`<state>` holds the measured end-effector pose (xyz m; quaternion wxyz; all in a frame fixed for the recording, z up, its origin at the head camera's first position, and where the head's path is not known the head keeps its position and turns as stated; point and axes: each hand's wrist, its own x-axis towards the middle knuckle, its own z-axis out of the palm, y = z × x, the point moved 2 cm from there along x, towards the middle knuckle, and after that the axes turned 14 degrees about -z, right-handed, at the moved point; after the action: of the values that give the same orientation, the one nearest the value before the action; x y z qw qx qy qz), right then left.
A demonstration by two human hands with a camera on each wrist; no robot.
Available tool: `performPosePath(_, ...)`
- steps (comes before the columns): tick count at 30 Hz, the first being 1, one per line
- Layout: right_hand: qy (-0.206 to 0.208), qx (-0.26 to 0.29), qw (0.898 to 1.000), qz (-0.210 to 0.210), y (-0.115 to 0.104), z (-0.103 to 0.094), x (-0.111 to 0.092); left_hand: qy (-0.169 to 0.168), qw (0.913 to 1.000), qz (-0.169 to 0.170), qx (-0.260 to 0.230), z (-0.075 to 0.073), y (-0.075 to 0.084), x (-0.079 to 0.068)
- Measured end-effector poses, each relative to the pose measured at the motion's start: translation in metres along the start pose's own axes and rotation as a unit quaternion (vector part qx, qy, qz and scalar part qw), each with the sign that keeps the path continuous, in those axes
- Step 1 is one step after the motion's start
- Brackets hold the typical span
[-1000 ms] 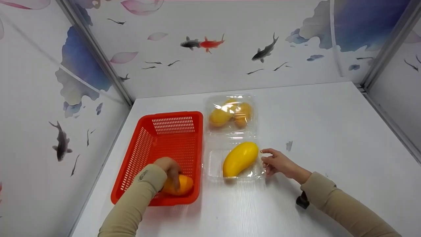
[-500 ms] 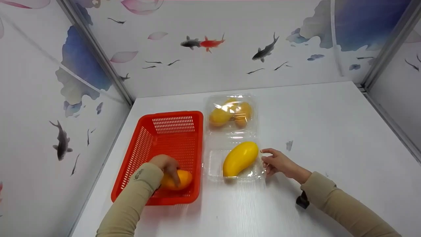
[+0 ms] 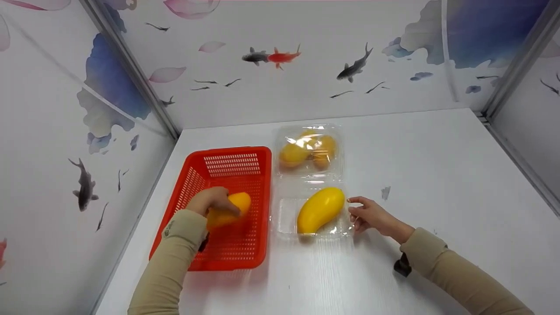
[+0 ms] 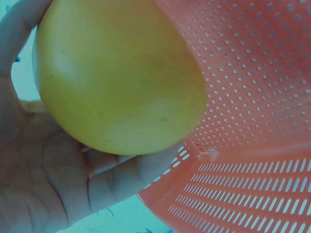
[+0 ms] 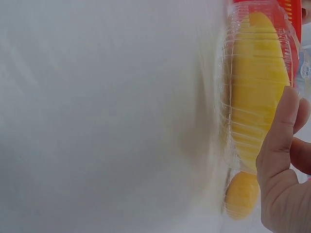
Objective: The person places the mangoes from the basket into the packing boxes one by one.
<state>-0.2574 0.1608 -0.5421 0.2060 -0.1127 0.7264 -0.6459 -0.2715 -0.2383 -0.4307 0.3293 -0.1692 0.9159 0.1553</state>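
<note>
A yellow mango [image 4: 121, 82] is in the grip of my left hand [image 3: 212, 200], over the red plastic basket [image 3: 266, 210]. In the left wrist view its rounded end fills much of the frame, with my palm and curled fingers around it. Another long yellow mango [image 3: 321, 211] lies slanted in the near clear plastic box [image 3: 286, 218]. Beside that box's right wall is my right hand [image 3: 374, 218], its fingertips touching the edge. In the right wrist view one finger [image 5: 286, 107] lies along the outside of the clear wall.
Behind the near box sits its clear twin [image 3: 339, 170], holding several yellow mangoes [image 3: 294, 154] under shiny plastic. The basket stands left of both boxes. White walls [image 3: 284, 96] printed with fish enclose the white table [image 3: 437, 175]; a grey mark [image 3: 385, 192] shows right of the boxes.
My left hand has moved the mango away from me, from the basket's near right corner toward its middle, turning it. My right hand and the boxes have stayed put.
</note>
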Motion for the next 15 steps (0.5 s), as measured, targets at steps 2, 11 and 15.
performPosePath(2, -0.002, -0.001, 1.0, 0.002, 0.0, 0.0, 0.0, 0.017, 0.9992, -0.001, -0.037, -0.002, -0.001, 0.0)
performPosePath(11, -0.001, -0.004, 1.0, 0.004, -0.001, 0.0, 0.0, 0.081, 0.9855, 0.023, -0.147, -0.006, 0.003, 0.0)
performPosePath(15, -0.001, -0.005, 1.0, 0.0, -0.001, 0.0, -0.001, 0.086, 0.9773, 0.03, -0.191, -0.006, 0.01, -0.002)
